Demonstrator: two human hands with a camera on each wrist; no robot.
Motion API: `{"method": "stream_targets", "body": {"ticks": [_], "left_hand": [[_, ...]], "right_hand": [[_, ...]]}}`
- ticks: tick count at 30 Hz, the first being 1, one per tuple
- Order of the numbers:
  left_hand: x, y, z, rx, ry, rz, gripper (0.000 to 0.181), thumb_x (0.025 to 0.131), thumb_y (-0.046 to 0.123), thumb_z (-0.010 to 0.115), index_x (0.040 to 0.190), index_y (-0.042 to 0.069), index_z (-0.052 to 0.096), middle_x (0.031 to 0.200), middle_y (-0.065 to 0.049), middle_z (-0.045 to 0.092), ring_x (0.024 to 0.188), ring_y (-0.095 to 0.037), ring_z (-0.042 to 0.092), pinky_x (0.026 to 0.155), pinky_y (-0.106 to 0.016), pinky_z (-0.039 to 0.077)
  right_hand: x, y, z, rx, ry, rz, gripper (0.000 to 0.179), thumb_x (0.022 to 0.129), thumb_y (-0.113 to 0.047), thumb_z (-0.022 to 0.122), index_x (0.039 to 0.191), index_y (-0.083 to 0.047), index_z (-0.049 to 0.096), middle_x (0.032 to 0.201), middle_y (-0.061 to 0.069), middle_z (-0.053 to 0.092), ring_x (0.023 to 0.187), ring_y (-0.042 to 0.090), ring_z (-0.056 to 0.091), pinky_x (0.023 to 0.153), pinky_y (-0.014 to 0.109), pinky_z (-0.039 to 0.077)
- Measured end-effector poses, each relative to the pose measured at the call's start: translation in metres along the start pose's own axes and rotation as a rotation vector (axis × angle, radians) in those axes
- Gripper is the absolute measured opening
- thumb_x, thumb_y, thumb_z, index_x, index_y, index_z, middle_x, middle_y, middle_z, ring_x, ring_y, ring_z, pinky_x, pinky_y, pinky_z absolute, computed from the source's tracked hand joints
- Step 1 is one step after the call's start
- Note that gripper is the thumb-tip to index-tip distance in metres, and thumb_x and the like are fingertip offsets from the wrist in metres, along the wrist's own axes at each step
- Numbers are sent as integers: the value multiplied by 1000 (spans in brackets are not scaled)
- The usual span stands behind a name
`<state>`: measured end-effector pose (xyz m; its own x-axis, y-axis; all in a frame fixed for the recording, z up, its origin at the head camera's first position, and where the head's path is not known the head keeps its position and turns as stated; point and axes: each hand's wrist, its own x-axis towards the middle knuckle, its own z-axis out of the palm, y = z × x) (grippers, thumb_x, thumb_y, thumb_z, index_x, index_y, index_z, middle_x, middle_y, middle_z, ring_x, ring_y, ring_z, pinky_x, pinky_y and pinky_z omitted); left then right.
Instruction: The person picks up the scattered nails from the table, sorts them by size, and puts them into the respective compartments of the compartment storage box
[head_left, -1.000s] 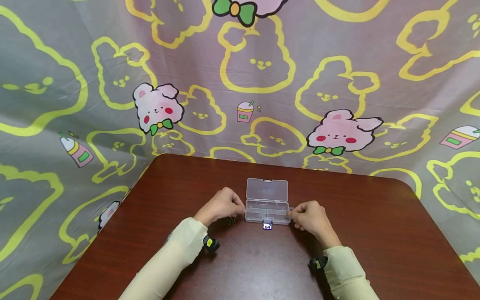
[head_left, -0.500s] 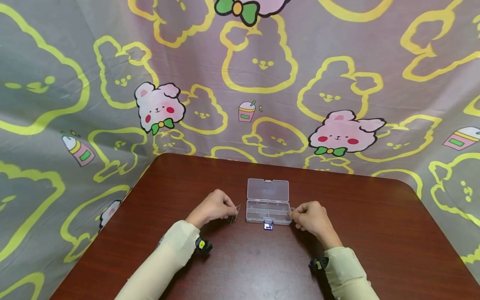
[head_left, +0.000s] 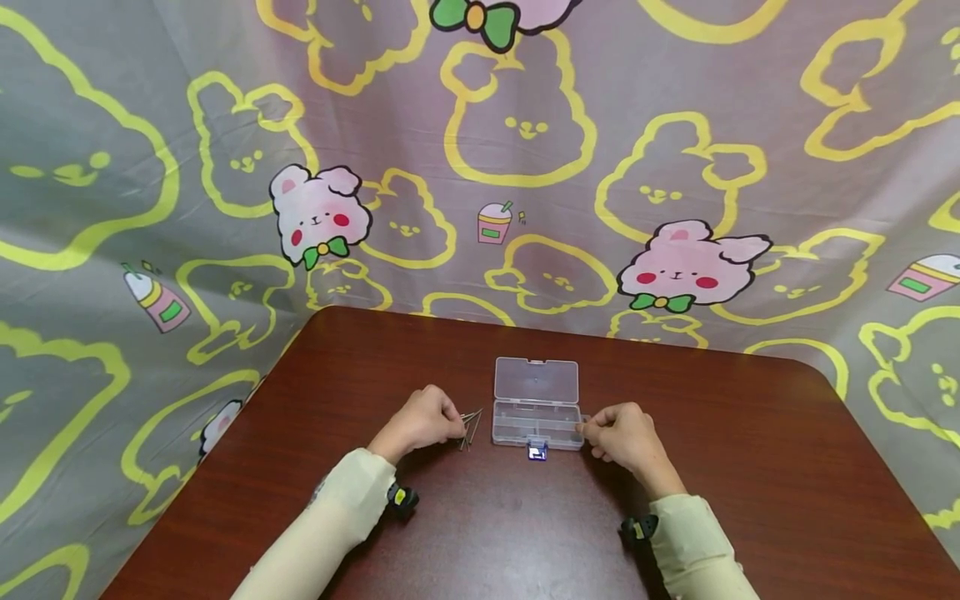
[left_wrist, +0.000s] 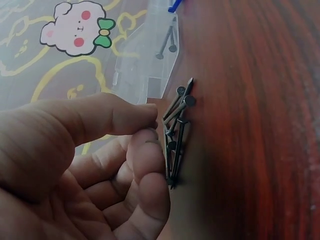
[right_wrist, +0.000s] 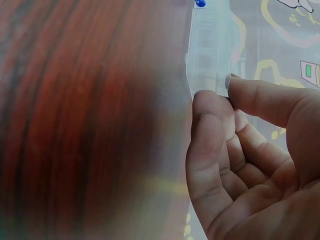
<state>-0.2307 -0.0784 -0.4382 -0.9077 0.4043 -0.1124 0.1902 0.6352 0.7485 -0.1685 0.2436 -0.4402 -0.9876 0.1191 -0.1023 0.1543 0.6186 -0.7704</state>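
A clear plastic compartment box [head_left: 516, 432] stands on the table with its lid [head_left: 536, 380] raised at the back and a blue-and-white latch or label [head_left: 537, 452] at its front. My right hand [head_left: 624, 433] pinches the box's right end between thumb and fingers. To the left of the box lies a small pile of metal nails [left_wrist: 181, 131]. My left hand [head_left: 425, 421] is at this pile, thumb and index finger close together and fingers bent. Whether a nail is between its fingertips is hidden. Through the box wall in the left wrist view, two nails [left_wrist: 167, 44] show inside.
The dark reddish-brown wooden table [head_left: 510, 525] spreads around both hands. Behind and beside it hangs a grey curtain [head_left: 525, 167] with cartoon bears and rabbits. Each wrist wears a black camera strap [head_left: 637, 528].
My left hand has drawn away from the box's left end, back to the nail pile, and lowered there. The right hand keeps hold of the box, nearly still.
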Motion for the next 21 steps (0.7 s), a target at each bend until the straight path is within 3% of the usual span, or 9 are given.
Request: {"method": "stream_targets", "body": {"ticks": [6, 16, 21], "left_hand": [[-2, -3, 0, 40, -11, 3, 16, 77, 6, 82, 65, 13, 74, 57, 4, 63, 53, -11, 56, 50, -26, 46], [-5, -4, 4, 117, 3, 8, 24, 60, 16, 97, 66, 15, 74, 68, 8, 67, 65, -11, 57, 59, -28, 50], [-5, -2, 5, 140, -2, 14, 25, 60, 17, 98, 65, 16, 74, 68, 9, 67, 68, -12, 58, 62, -30, 51]], "right_hand": [[0, -1, 0, 1, -3, 12, 18, 88, -18, 78, 78, -4, 74, 64, 4, 66, 58, 19, 64, 54, 34, 56], [0, 0, 1, -1, 8, -4, 19, 88, -19, 78, 77, -4, 74, 62, 4, 65, 56, 18, 63, 54, 35, 56], [0, 0, 2, -5, 7, -6, 18, 88, -17, 78, 77, -4, 74, 62, 5, 65, 56, 18, 63, 53, 35, 56]]}}
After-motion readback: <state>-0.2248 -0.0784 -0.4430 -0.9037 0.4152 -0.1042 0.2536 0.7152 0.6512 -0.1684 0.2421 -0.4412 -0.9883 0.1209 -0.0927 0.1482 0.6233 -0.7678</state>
